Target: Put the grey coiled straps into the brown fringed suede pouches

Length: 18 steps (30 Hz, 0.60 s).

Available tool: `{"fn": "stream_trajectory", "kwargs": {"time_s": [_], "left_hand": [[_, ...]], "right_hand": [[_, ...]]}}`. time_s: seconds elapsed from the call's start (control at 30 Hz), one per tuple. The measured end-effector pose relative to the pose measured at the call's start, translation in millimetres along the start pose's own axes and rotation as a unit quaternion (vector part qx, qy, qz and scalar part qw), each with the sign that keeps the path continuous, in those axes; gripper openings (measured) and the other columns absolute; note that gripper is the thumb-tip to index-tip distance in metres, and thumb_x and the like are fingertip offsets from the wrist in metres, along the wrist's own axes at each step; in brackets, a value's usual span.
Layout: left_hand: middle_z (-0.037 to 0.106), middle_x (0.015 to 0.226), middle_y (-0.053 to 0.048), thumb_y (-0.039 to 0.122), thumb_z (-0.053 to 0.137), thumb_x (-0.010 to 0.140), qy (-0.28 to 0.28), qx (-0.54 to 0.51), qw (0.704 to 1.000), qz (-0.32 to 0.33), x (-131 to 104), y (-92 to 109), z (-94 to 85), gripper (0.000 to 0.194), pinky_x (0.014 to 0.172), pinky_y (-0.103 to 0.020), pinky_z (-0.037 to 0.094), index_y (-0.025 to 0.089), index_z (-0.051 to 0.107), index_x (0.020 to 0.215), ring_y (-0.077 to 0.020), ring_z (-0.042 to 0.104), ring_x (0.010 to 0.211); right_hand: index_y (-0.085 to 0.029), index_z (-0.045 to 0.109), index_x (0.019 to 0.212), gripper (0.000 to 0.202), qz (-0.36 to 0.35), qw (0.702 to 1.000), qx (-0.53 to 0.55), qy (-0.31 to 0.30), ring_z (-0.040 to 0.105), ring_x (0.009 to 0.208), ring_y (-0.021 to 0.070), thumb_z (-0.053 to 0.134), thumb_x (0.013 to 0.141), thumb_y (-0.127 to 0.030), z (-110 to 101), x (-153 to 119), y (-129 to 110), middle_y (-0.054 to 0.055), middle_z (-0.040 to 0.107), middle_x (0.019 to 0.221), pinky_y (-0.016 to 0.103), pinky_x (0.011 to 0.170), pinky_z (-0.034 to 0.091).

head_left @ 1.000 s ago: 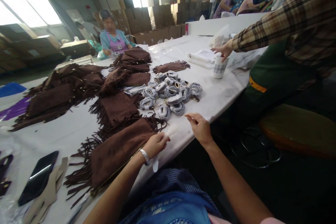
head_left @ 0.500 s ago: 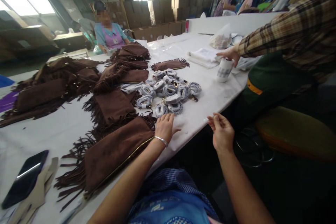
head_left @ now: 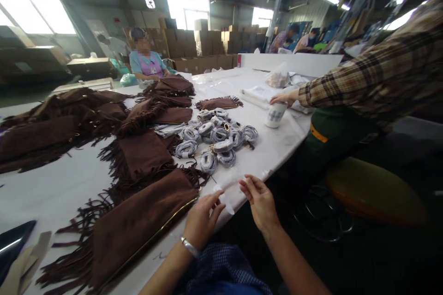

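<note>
My left hand [head_left: 203, 219], with a silver bracelet at the wrist, pinches a small clear, whitish piece like plastic film [head_left: 227, 203] over the table's front edge. My right hand [head_left: 261, 203] is close by on the right, thumb and fingertips pressed together; whatever it pinches is too small to make out. Left of my hands lies a brown fringed bag [head_left: 145, 228] with a gold zip along its near edge. Beyond them is a pile of grey wrapped straps [head_left: 221, 134], coiled, with gold clasps.
More brown fringed bags [head_left: 148, 154] cover the left of the white table [head_left: 79, 184]. A dark phone [head_left: 14, 239] lies near left. On the right, a co-worker's hand [head_left: 285, 97] grips a white patterned cup [head_left: 276, 115]; a stool [head_left: 374, 191] stands below.
My left hand has left the bag's corner and come to a pinch on the clear piece. My right hand has moved nearer to it. The view has tilted up; the co-worker still grips the cup.
</note>
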<state>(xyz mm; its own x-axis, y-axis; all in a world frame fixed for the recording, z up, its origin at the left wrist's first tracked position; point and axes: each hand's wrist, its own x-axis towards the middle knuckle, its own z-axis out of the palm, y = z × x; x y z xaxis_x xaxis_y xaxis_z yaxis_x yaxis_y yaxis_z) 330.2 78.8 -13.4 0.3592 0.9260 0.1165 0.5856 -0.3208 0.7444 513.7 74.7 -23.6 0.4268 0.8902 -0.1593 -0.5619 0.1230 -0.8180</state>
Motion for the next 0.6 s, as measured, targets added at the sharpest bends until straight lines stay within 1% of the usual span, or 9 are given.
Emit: {"fn": "stream_trajectory", "kwargs": {"time_s": [0.1, 0.17, 0.23, 0.3, 0.33, 0.43, 0.47, 0.5, 0.6], "left_hand": [[0.063, 0.121, -0.009, 0.046, 0.065, 0.081, 0.060, -0.004, 0.998, -0.012, -12, -1, -10.3, 0.060, 0.075, -0.033, 0.048, 0.031, 0.051, 0.137, -0.0187, 0.061, 0.074], [0.059, 0.130, -0.009, 0.046, 0.065, 0.081, 0.055, -0.015, 0.998, -0.004, -20, -3, -15.3, 0.058, 0.075, -0.032, 0.048, 0.032, 0.052, 0.136, -0.0166, 0.060, 0.071], [0.070, 0.110, -0.006, 0.045, 0.057, 0.088, 0.011, -0.050, 0.999, -0.005, -27, -6, -18.8, 0.040, 0.075, -0.031, 0.048, 0.031, 0.063, 0.124, -0.0160, 0.060, 0.069], [0.071, 0.086, -0.004, 0.042, 0.052, 0.092, -0.027, -0.116, 0.993, -0.020, -34, -9, -21.4, 0.035, 0.070, -0.029, 0.048, 0.027, 0.067, 0.120, -0.0148, 0.059, 0.065], [0.070, 0.085, -0.003, 0.040, 0.054, 0.091, -0.035, -0.162, 0.986, -0.030, -37, -10, -22.5, 0.039, 0.067, -0.028, 0.048, 0.025, 0.062, 0.125, -0.0133, 0.057, 0.062], [0.066, 0.100, -0.005, 0.037, 0.066, 0.083, -0.035, -0.319, 0.945, -0.055, -45, -12, -26.6, 0.070, 0.057, -0.024, 0.048, 0.025, 0.037, 0.146, -0.0097, 0.055, 0.059], [0.065, 0.101, -0.006, 0.037, 0.067, 0.082, -0.031, -0.362, 0.930, -0.058, -46, -13, -28.5, 0.071, 0.056, -0.024, 0.049, 0.024, 0.038, 0.145, -0.0097, 0.056, 0.061], [0.064, 0.100, -0.006, 0.039, 0.067, 0.082, -0.021, -0.395, 0.917, -0.060, -47, -13, -30.7, 0.065, 0.056, -0.024, 0.049, 0.021, 0.045, 0.141, -0.0100, 0.057, 0.062], [0.065, 0.089, -0.007, 0.042, 0.062, 0.085, 0.025, -0.428, 0.902, -0.058, -49, -15, -39.0, 0.039, 0.061, -0.026, 0.051, 0.012, 0.069, 0.109, -0.0107, 0.057, 0.063]], "right_hand": [[-0.023, 0.073, 0.087, 0.027, 0.022, 1.000, 0.006, -0.017, 0.071, 0.087, 0.0164, 0.085, 0.065, -0.034, 10, -12, 0, 0.000, 0.071, 0.091, 0.027, 0.081, 0.061], [-0.023, 0.074, 0.087, 0.027, 0.037, 0.999, 0.005, -0.030, 0.071, 0.086, 0.0159, 0.085, 0.065, -0.034, 15, -19, 0, 0.000, 0.071, 0.089, 0.026, 0.081, 0.061], [-0.022, 0.074, 0.086, 0.028, 0.049, 0.998, 0.004, -0.040, 0.071, 0.085, 0.0155, 0.086, 0.064, -0.034, 20, -25, 2, 0.000, 0.071, 0.088, 0.025, 0.079, 0.061], [-0.022, 0.074, 0.086, 0.029, 0.055, 0.998, 0.001, -0.044, 0.071, 0.084, 0.0149, 0.087, 0.062, -0.033, 23, -29, 5, 0.000, 0.072, 0.086, 0.024, 0.079, 0.061], [-0.021, 0.074, 0.086, 0.030, 0.057, 0.997, -0.001, -0.045, 0.071, 0.084, 0.0145, 0.087, 0.062, -0.033, 24, -31, 7, 0.000, 0.072, 0.086, 0.023, 0.078, 0.060], [-0.020, 0.074, 0.086, 0.030, 0.067, 0.996, -0.013, -0.056, 0.070, 0.083, 0.0133, 0.087, 0.062, -0.033, 26, -38, 14, -0.001, 0.072, 0.085, 0.021, 0.077, 0.059], [-0.020, 0.074, 0.087, 0.030, 0.072, 0.995, -0.020, -0.064, 0.070, 0.083, 0.0131, 0.087, 0.063, -0.033, 27, -40, 17, -0.001, 0.072, 0.085, 0.021, 0.077, 0.059], [-0.020, 0.074, 0.087, 0.030, 0.077, 0.994, -0.030, -0.073, 0.070, 0.082, 0.0131, 0.087, 0.063, -0.033, 27, -42, 19, 0.000, 0.072, 0.085, 0.021, 0.077, 0.059], [-0.019, 0.074, 0.089, 0.030, 0.090, 0.990, -0.059, -0.096, 0.070, 0.082, 0.0129, 0.086, 0.065, -0.034, 30, -48, 24, 0.000, 0.073, 0.083, 0.021, 0.076, 0.059]]}}
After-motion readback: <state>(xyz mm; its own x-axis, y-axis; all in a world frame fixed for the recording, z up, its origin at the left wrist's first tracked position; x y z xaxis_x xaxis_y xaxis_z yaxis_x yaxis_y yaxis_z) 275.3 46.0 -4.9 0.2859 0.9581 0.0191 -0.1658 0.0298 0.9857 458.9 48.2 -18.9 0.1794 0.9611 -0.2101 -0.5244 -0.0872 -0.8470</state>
